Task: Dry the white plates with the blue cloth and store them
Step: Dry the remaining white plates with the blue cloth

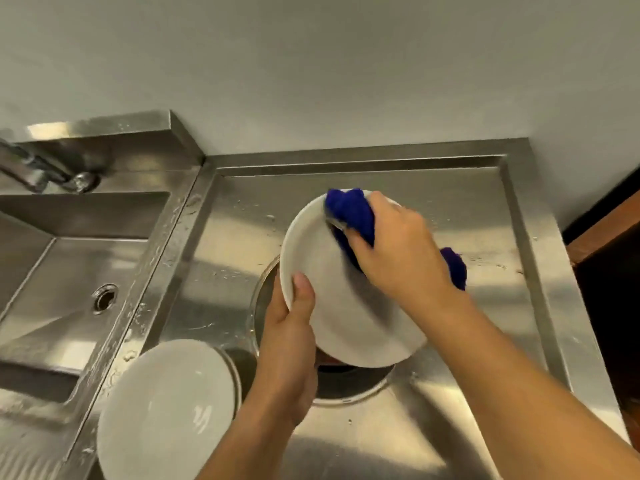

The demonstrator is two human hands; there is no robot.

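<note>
I hold a white plate (332, 299) tilted above the steel counter, my left hand (291, 341) gripping its lower left rim with the thumb on the face. My right hand (398, 251) presses a bunched blue cloth (353, 211) against the plate's upper right part; a tail of the cloth hangs out behind my wrist. Another white plate (166, 410) lies on the counter at the lower left, with what looks like more stacked beneath it.
A steel sink (69, 271) with a drain and a tap (38, 171) lies to the left. Under the held plate a round opening (346, 386) is set into the wet steel counter (485, 220). A grey wall runs behind; a dark wooden edge (606, 237) stands at the right.
</note>
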